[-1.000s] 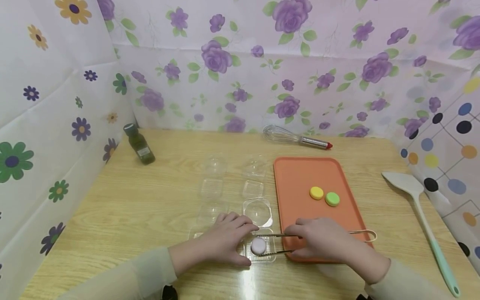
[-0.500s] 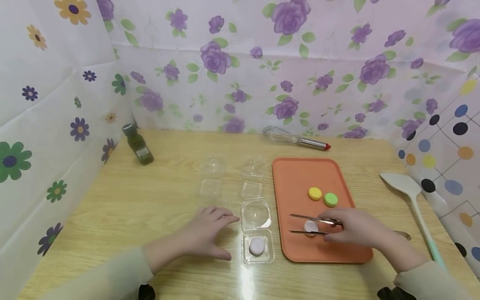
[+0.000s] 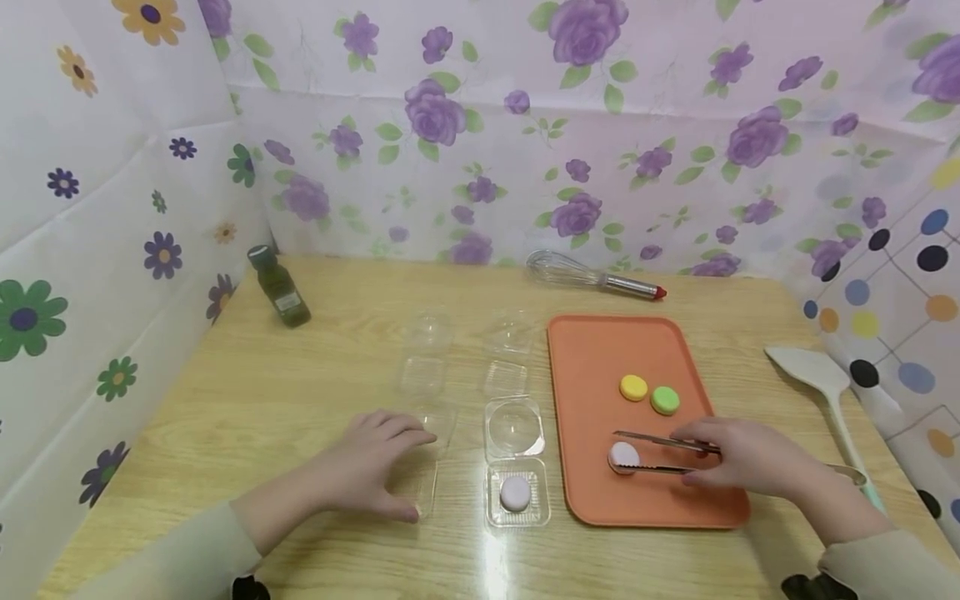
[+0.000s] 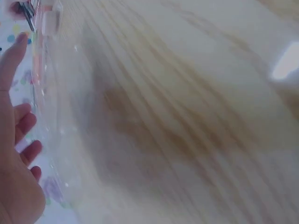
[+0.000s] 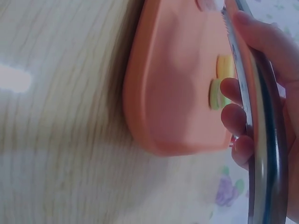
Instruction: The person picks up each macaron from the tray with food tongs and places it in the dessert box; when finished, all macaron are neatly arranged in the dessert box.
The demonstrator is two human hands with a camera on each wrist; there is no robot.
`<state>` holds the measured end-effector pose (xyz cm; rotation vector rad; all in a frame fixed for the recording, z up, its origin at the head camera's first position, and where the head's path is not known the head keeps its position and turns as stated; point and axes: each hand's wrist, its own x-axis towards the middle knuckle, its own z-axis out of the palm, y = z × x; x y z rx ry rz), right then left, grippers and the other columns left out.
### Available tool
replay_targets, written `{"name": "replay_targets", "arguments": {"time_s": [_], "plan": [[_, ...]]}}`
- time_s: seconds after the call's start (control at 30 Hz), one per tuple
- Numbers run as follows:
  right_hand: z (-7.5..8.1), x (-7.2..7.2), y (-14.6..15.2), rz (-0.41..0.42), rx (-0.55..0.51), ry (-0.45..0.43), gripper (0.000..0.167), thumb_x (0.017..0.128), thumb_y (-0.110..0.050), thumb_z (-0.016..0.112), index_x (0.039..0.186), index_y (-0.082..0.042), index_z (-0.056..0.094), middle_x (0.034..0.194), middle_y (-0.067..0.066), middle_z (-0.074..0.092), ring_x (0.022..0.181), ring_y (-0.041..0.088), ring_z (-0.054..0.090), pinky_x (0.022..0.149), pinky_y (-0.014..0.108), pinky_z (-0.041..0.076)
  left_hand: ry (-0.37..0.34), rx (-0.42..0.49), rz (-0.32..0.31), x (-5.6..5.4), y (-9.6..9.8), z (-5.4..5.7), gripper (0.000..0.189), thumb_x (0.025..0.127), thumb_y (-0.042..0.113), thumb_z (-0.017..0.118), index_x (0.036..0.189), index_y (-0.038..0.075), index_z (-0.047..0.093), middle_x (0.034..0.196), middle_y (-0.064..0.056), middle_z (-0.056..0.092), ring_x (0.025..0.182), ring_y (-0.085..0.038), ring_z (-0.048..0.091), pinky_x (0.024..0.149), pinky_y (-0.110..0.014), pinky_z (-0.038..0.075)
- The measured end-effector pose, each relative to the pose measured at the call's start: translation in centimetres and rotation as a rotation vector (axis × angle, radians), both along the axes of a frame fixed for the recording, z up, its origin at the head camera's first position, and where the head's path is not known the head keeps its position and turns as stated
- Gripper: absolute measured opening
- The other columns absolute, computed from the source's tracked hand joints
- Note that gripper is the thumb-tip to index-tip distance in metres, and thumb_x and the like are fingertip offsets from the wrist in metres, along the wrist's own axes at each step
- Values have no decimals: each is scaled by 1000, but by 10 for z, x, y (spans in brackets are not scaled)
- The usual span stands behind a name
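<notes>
Green macaron (image 3: 665,401) near yellow macaron (image 3: 633,387), beyond tongs (image 3: 660,440)

I hold metal tongs (image 3: 660,440), arms parted, the nearer one crossing the near edge of a pale macaron (image 3: 623,453) on the orange tray (image 3: 592,354). Left of it on the counter (image 3: 337,358), an open clear box (image 3: 514,430) holds a second macaron (image 3: 515,493), also pale.

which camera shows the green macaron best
The head view: the green macaron lies in full sight on the orange tray. The right wrist view shows it partly hidden behind fingers of the right hand; the left wrist view doesn't show it.
</notes>
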<state>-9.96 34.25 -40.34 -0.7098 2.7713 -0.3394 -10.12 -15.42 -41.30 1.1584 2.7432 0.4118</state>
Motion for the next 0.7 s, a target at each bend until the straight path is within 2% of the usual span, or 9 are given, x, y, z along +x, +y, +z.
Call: {"name": "replay_targets", "arguments": {"time_s": [0.17,0.37,0.43,0.6,0.7], "plan": [[-4,-1,2,26,-7,-28,46,76,-58,67,108,-24,66,81,-16,52,69,3,45,58,23,37,2,22,-4,0,-14,-3,89,60,63,75,131,15,52,129,-2,51,118,-24,40,99,-51,28],[-8,0,1,67,-28,5,39,78,-55,67,104,-26,66,74,-17,48,64,2,42,56,22,32,-21,10,-6,1,-22,-8,92,60,66,73,132,14,50,132,-4,49,119,-24,38,99,-52,27],[-7,1,0,64,-30,9,39,79,-54,67,105,-25,66,74,-17,49,65,2,43,56,22,33,-24,8,-5,2,-23,-8,92,60,66,73,132,14,50,132,-4,48,119,-24,38,98,-52,27],[-3,-1,-9,59,-48,32,39,81,-49,68,110,-23,66,88,-17,58,74,0,52,61,25,45,-14,7,8,3,-26,-8,90,59,63,75,132,16,50,131,-3,49,118,-22,38,98,-49,28],[2,-3,-20,75,-77,52,40,81,-47,68,112,-23,65,91,-15,60,77,0,54,61,26,47,5,10,9,4,-27,-9,86,58,60,77,129,17,53,128,-1,50,116,-21,39,96,-47,30]]}}
